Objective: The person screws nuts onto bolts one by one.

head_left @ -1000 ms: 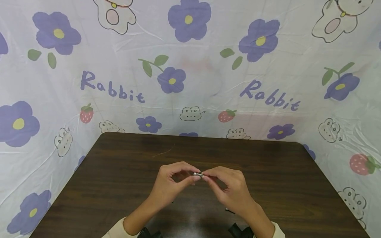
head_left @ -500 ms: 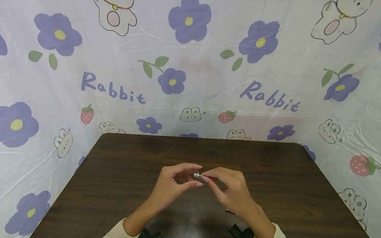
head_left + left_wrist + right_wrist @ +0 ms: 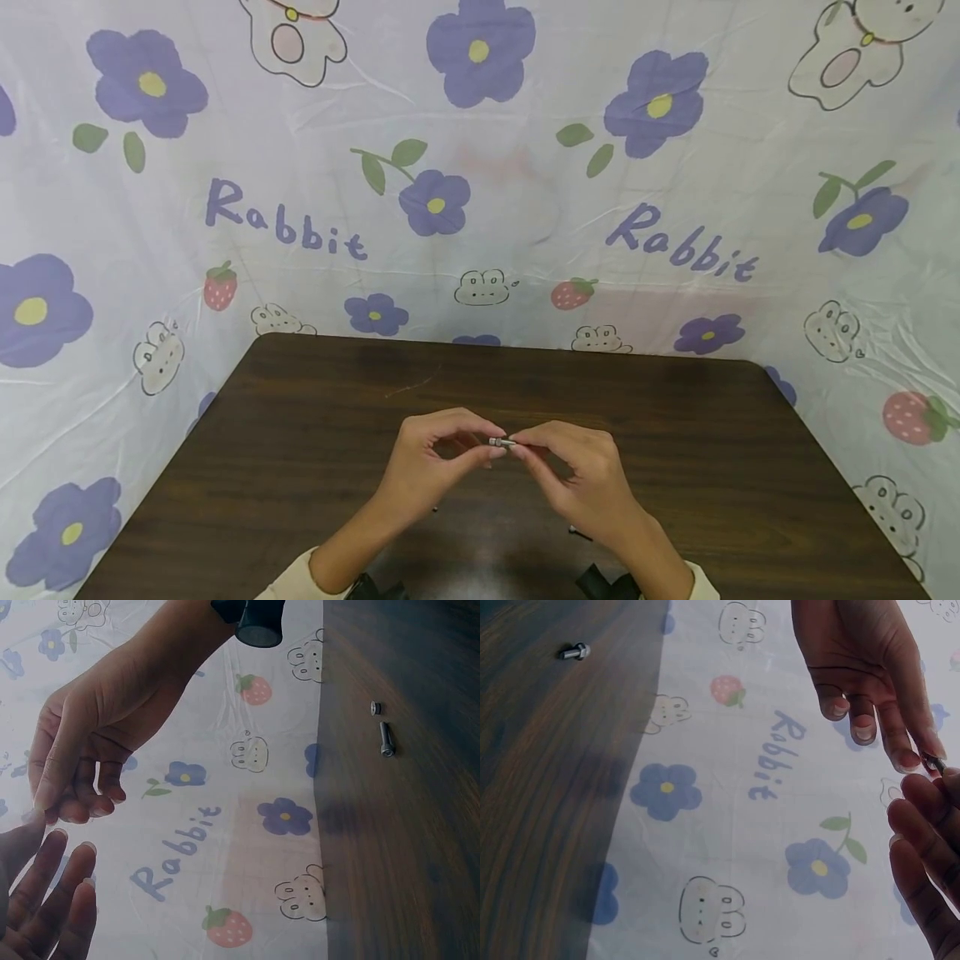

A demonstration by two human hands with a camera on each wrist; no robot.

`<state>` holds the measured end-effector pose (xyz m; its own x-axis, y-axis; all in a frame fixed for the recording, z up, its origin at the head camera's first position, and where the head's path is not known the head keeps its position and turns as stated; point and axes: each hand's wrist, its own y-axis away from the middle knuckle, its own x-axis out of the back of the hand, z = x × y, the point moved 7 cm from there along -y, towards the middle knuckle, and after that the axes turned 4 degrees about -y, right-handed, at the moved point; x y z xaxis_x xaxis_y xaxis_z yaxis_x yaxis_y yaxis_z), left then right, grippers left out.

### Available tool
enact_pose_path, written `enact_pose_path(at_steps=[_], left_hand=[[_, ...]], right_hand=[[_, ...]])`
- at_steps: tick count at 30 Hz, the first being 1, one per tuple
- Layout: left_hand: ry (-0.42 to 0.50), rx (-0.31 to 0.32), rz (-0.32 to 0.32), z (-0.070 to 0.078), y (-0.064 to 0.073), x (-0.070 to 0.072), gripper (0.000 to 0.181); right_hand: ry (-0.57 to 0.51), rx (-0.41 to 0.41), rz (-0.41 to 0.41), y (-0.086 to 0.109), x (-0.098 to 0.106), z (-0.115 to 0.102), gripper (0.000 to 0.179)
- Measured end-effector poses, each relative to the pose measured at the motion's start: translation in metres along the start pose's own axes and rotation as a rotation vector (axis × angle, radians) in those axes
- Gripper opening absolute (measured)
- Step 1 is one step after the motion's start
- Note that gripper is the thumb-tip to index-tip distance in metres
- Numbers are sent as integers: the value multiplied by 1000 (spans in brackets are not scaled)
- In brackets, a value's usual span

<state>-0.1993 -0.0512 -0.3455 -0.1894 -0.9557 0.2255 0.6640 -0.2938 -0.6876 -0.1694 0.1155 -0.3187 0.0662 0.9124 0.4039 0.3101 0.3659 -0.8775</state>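
bolt [image 3: 500, 442] below frame centre | long axis left-to-right | left hand [image 3: 420, 466] pinches left end, right hand [image 3: 589, 471] pinches right | equally near

free tabletop [image 3: 525, 383] far side of held bolt [image 3: 495, 442] & well out L/R of it, printed cloth [image 3: 525, 225] blocks beyond, L hand [image 3: 438, 454] & R hand [image 3: 581, 467] hem bolt on both sides, gap nearside of bolt betw. L forearm [image 3: 356, 537] & R forearm [image 3: 652, 542], loose screw [image 3: 580, 532] low obst. nearside-R
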Motion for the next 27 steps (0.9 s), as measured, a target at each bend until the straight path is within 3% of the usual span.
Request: enact_pose_path(at_steps=[15, 20, 24, 27], left_hand=[[4, 16, -8, 1, 0, -1, 8], [-14, 29, -12, 0, 0, 0, 14], [-54, 0, 0, 1, 0, 2, 24], [-51, -34, 9, 3, -1, 2, 22]], right_hand=[[-4, 0, -14, -1, -1, -2, 17], [4, -4, -11, -1, 0, -2, 17], [7, -9, -10, -1, 0, -1, 17], [4, -9, -13, -1, 0, -1, 17]])
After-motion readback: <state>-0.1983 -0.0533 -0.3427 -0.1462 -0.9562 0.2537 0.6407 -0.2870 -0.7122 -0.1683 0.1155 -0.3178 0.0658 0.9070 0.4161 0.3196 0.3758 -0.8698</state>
